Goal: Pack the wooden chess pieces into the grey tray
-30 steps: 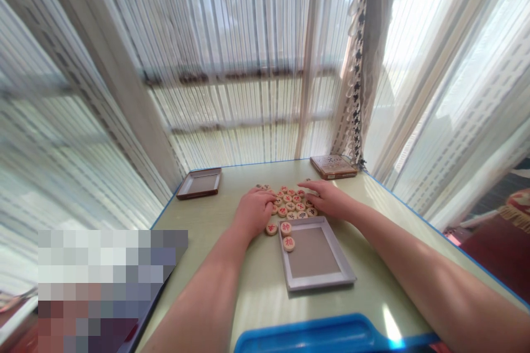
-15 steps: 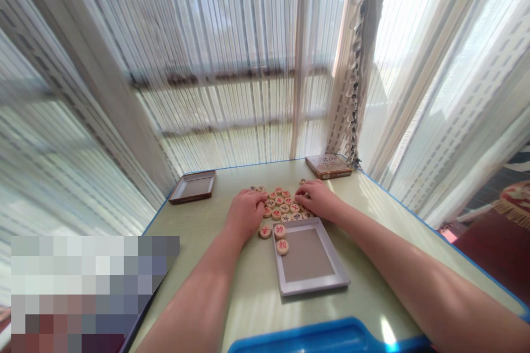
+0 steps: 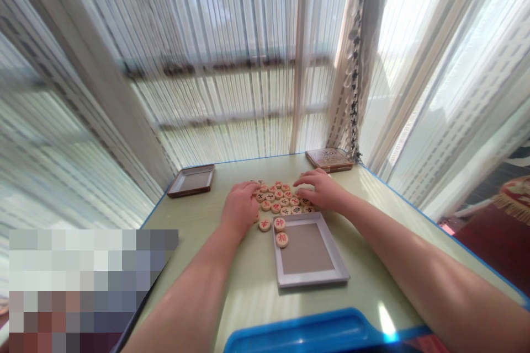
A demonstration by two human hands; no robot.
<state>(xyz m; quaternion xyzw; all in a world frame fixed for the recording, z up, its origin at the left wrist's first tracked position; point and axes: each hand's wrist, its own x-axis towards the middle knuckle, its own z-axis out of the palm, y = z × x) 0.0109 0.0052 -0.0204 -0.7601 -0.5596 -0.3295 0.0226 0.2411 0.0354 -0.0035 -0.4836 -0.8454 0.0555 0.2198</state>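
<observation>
Round xiangqi pieces [image 3: 284, 202] with red or black characters lie close together on the pale green table. My left hand [image 3: 240, 207] rests along their left side, fingers stretched forward and touching the edge of the group; the thumb is hidden. At the right side my right hand [image 3: 323, 190] hovers low, fingers apart and partly over a few pieces. A shallow grey box tray [image 3: 343, 276] lies just in front of the group. Two red-marked pieces sit in its far left corner, one being a piece [image 3: 282, 240] below the other. One more red piece [image 3: 264, 224] lies outside, left of the tray.
A brown box lid [image 3: 191, 194] lies open side up at the far left. A flat printed box [image 3: 329, 160] sits at the far right corner. Blue moulded plastic [image 3: 298, 336] borders the near edge. String curtains [image 3: 232, 94] hang beyond the table.
My right hand has lifted slightly and its fingers have spread away from the pieces. My left hand has shifted a little left, uncovering more pieces. The view has tilted slightly.
</observation>
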